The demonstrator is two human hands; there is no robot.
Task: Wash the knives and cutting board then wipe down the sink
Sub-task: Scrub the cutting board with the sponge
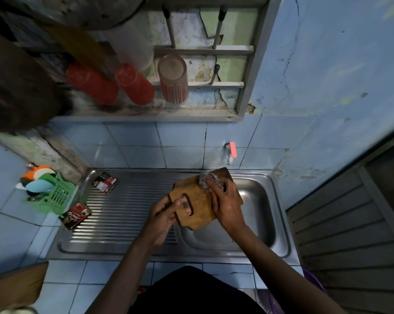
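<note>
A brown wooden cutting board (197, 201) is held tilted over the left side of the steel sink basin (262, 214). My left hand (163, 217) grips its handle end, thumb through the slot. My right hand (225, 206) presses a grey scrubber (206, 179) against the board's upper face near its far edge. No knives are visible.
A ribbed steel drainboard (123, 207) lies left of the basin, with two sachet packets (105, 182) (75, 215) on it. A green basket of utensils (55, 196) sits at far left. A tap with a red handle (231, 151) is on the tiled wall. Cups (173, 79) hang on the rack above.
</note>
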